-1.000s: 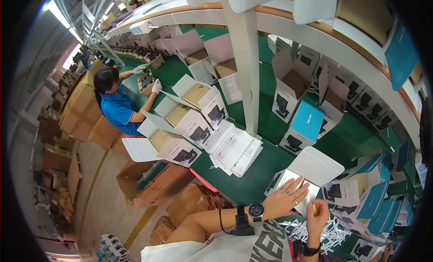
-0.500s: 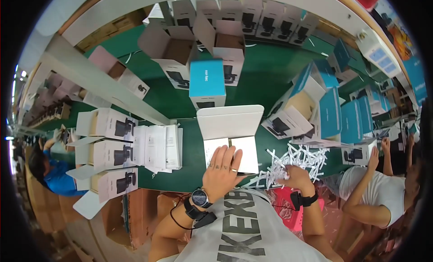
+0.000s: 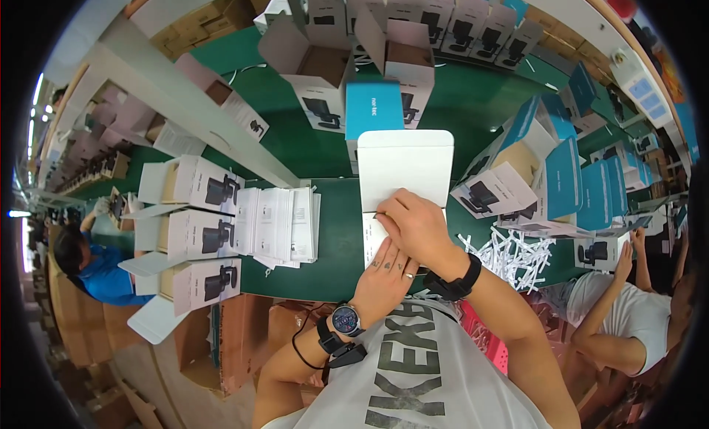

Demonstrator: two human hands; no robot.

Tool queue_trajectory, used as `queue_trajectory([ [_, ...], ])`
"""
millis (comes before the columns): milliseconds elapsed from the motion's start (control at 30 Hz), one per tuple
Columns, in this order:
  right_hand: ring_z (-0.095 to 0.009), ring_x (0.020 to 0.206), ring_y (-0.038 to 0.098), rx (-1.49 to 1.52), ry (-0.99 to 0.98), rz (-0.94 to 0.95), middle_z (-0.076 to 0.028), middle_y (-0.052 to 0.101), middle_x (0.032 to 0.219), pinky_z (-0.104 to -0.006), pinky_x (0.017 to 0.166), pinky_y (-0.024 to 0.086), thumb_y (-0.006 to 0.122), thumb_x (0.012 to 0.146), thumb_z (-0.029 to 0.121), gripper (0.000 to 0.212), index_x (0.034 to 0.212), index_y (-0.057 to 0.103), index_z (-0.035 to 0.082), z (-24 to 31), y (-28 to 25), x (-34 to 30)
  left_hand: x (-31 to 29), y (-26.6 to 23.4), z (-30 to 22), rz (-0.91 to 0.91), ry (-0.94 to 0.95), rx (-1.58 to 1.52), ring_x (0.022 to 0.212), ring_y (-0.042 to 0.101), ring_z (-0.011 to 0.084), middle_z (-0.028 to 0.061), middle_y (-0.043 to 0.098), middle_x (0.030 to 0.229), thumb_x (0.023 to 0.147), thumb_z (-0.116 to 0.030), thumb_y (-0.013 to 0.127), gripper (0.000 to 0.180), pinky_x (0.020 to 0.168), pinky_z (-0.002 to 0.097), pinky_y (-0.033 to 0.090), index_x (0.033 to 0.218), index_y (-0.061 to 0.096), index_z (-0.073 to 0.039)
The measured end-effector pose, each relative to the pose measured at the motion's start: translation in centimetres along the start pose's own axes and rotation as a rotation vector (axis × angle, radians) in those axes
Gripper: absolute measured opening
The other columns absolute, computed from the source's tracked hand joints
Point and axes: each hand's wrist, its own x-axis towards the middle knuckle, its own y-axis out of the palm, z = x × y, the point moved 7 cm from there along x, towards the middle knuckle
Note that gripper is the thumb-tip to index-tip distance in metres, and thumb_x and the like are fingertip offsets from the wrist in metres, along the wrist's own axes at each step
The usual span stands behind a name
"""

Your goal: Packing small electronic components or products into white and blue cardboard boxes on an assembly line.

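An upright white carton [image 3: 405,167] stands in front of me with its lid flap raised. My left hand [image 3: 385,280] lies along the near side of the carton, fingers stretched out and pressed together flat on the white surface, a ring on one. Over the carton's opening, my right hand [image 3: 417,228] has its fingers curled down with the tips at a narrow dark gap by the fold. What those fingers hold, if anything, is hidden. A pile of white shredded paper strips [image 3: 513,259] lies to the right of the carton.
White folded leaflets [image 3: 277,226] are stacked at left, beside several open printed boxes [image 3: 199,233]. A blue-topped box [image 3: 374,107] stands behind the carton, with open boxes further back. Blue-flapped boxes [image 3: 557,185] crowd the right. A co-worker [image 3: 620,303] sits at far right, another [image 3: 103,270] at left.
My right hand has left the shredded paper and come over the carton's opening. My left hand stays on the carton. The view has shifted, so everything sits further right or lower.
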Motion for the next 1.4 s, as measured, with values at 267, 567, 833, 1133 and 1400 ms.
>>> queue_trajectory([
  [267, -0.028, 0.072, 0.068, 0.105, -0.014, 0.071, -0.004, 0.065, 0.087, -0.0389, 0.062, 0.054, 0.081, 0.081, 0.012, 0.013, 0.09, 0.071, 0.012, 0.0, 1.1, 0.3, -0.3, -0.6, 0.4, -0.037, 0.004, -0.051, 0.128, 0.06, 0.0407, 0.0214, 0.064, 0.129, 0.09, -0.015, 0.062, 0.044, 0.115, 0.0502, 0.044, 0.132, 0.064, -0.001],
  [567, -0.026, 0.078, 0.07, -0.017, 0.048, 0.052, -0.005, 0.068, 0.088, -0.0384, 0.067, 0.057, 0.084, 0.072, 0.012, 0.029, 0.099, 0.074, 0.01, 2.7, 1.1, -0.3, -0.8, 0.7, 0.4, 0.043, 0.0, -0.062, 0.111, 0.069, 0.0326, 0.0175, 0.071, 0.115, 0.086, -0.015, 0.065, 0.037, 0.094, 0.0438, 0.056, 0.12, 0.073, -0.005],
  [833, -0.029, 0.08, 0.071, 0.127, 0.055, 0.158, -0.009, 0.071, 0.095, -0.0379, 0.07, 0.058, 0.084, 0.07, 0.012, 0.041, 0.109, 0.073, 0.006, 1.4, 1.5, -2.1, -0.7, 2.1, 0.7, 0.444, -0.167, -0.228, 0.117, 0.067, 0.0355, 0.0216, 0.071, 0.117, 0.089, -0.017, 0.062, 0.033, 0.102, 0.0438, 0.052, 0.116, 0.073, -0.003],
  [1133, -0.032, 0.083, 0.071, 0.026, 0.156, 0.01, -0.009, 0.072, 0.095, -0.0398, 0.07, 0.057, 0.077, 0.084, 0.008, 0.018, 0.102, 0.073, 0.008, 1.2, -0.6, -0.2, 0.2, -1.1, 0.5, -0.114, -0.01, -0.03, 0.131, 0.06, 0.0427, 0.026, 0.067, 0.124, 0.09, -0.016, 0.063, 0.037, 0.116, 0.0521, 0.045, 0.122, 0.071, 0.0],
  [1400, -0.031, 0.086, 0.069, -0.065, 0.14, 0.021, -0.009, 0.068, 0.093, -0.041, 0.072, 0.056, 0.074, 0.087, 0.01, 0.01, 0.096, 0.07, 0.009, 0.9, 1.0, -0.3, -0.1, -0.9, 0.8, -0.113, -0.019, -0.055, 0.127, 0.062, 0.042, 0.025, 0.067, 0.127, 0.09, -0.017, 0.064, 0.036, 0.119, 0.053, 0.042, 0.12, 0.07, 0.002],
])
